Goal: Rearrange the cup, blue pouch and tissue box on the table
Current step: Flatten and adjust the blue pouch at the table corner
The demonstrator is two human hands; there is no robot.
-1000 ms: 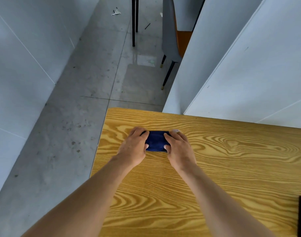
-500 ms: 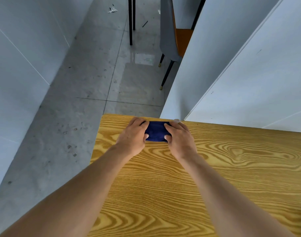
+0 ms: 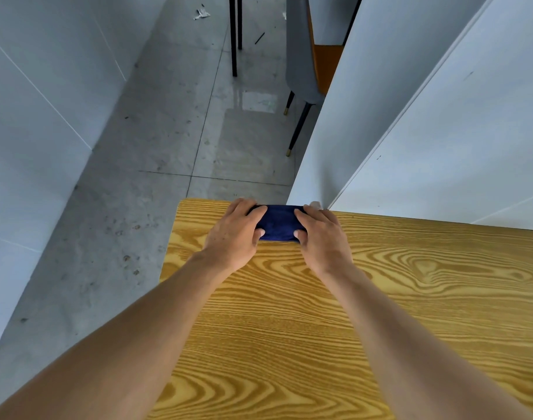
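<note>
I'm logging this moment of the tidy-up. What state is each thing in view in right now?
Blue pouch: lying at the table's far edge, gripped at both ends.
Left hand: closed on the pouch's left end.
Right hand: closed on the pouch's right end.
Table: wooden top, only the pouch showing on it.
Chair: standing on the floor beyond the table, partly hidden by a wall.
Cup, tissue box: not in view.
</note>
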